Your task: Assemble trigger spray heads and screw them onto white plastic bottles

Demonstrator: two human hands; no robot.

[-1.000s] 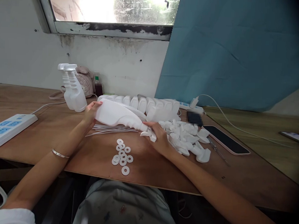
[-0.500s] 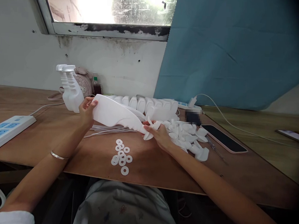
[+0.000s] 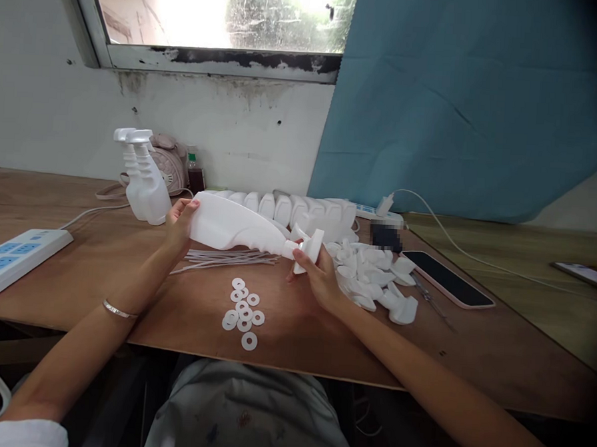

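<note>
A white plastic spray bottle (image 3: 233, 225) lies sideways in the air above the wooden table (image 3: 297, 330). My left hand (image 3: 180, 222) grips its base end. My right hand (image 3: 316, 274) is closed around a white trigger spray head (image 3: 307, 246) at the bottle's neck. Below the bottle lie thin white dip tubes (image 3: 227, 256). Several white washers (image 3: 242, 310) sit in a loose group near the table's front edge. A heap of white trigger heads (image 3: 376, 277) lies just right of my right hand.
Two finished spray bottles (image 3: 143, 179) stand at the back left beside a pink fan (image 3: 169, 160). A row of empty white bottles (image 3: 289, 210) lies behind. A power strip (image 3: 11, 255) sits at the left, a phone (image 3: 448, 278) at the right.
The bottle has lifted slightly and levelled. My right hand has turned the trigger head upright at the bottle's neck, away from the heap of heads.
</note>
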